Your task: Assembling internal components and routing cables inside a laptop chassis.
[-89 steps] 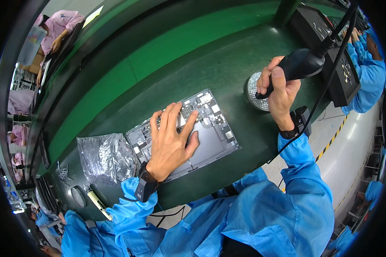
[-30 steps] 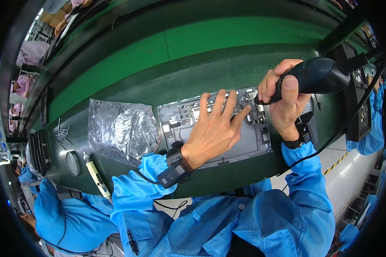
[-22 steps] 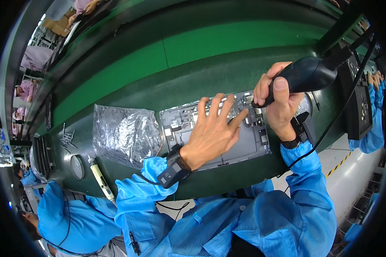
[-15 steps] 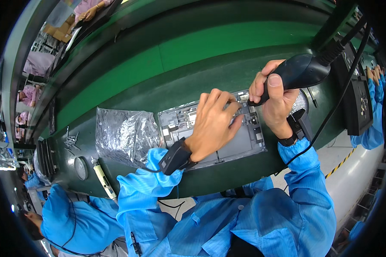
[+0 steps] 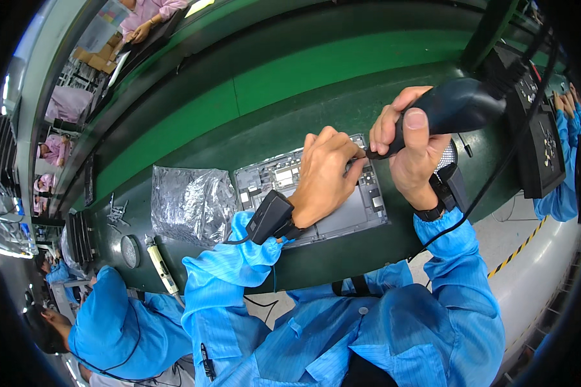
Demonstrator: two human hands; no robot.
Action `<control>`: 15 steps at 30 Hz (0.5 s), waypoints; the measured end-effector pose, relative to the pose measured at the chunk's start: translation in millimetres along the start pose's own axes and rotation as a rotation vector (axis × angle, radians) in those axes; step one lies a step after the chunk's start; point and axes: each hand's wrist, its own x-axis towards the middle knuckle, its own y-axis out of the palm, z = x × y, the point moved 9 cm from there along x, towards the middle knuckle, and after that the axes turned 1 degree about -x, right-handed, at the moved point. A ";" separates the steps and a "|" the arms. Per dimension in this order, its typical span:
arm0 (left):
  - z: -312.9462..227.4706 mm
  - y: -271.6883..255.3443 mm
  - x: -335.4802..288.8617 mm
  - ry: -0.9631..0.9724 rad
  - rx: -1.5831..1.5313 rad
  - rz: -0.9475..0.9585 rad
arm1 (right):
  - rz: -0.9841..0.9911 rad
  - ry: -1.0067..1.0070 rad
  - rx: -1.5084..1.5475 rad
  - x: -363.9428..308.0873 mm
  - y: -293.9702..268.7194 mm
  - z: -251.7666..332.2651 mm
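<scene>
Inside the right grip (image 5: 412,140) — the black corded tool (image 5: 463,106).

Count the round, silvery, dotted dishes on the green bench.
2: one round silvery dotted dish at the left, beside a slim cream tool; a second dish at the right, partly hidden behind the bare right hand. Others could be hidden.

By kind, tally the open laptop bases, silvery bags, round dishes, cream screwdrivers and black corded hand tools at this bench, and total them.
Open laptop base: 1
Silvery bag: 1
Round dishes: 2 (left dish, right dish)
Cream screwdriver: 1
Black corded hand tool: 1
Total: 6
</scene>
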 end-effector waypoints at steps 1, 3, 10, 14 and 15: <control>1.0 -2.7 -1.5 0.000 0.015 -0.017 | -0.011 -0.037 0.017 1.6 -0.6 7.3; 4.0 -10.0 -5.8 -0.026 0.005 -0.028 | -0.024 -0.076 0.036 3.6 -1.5 16.2; 5.6 -19.5 -10.9 -0.122 -0.060 -0.082 | 0.013 -0.059 0.043 -1.4 6.6 18.4; 7.9 -20.6 -14.6 -0.069 -0.092 -0.124 | 0.011 -0.051 0.051 -1.6 7.5 18.7; 8.2 -21.9 -15.2 -0.081 -0.104 -0.142 | 0.014 -0.063 0.047 -1.7 7.5 19.8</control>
